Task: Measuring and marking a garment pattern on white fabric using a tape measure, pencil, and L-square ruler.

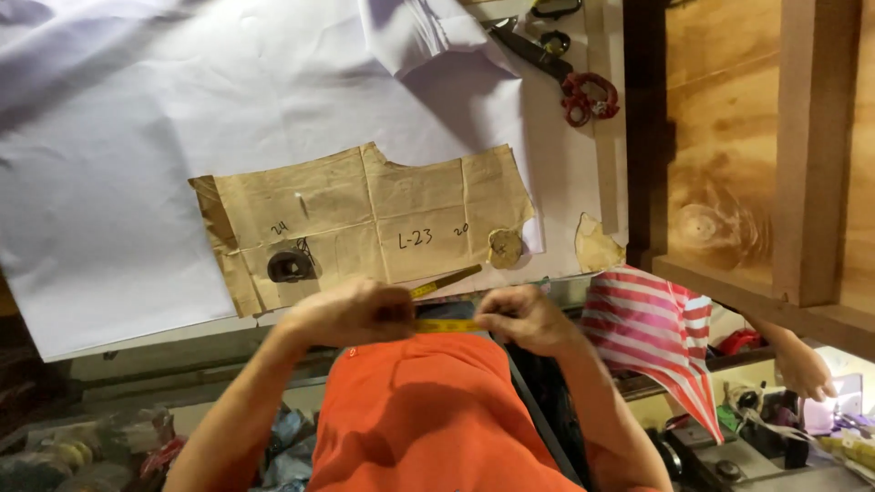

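A yellow measuring tape (445, 325) is stretched level, its long axis running left to right between the two hands, just above the orange shirt (428, 410). The left hand (351, 312) and right hand (521, 319) each pinch one end with fingers closed tight. Beyond the knuckles lies a brown paper pattern (365, 219) on white cloth (118, 137).

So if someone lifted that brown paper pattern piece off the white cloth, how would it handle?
The brown paper pattern looks creased and torn at its edges, so it would probably flop and bend rather than stay flat. It seems thin and light; a dark weight sits on it, probably to hold it still. The ragged corners could tear further if pulled. Both hands hold a yellow tape measure instead.
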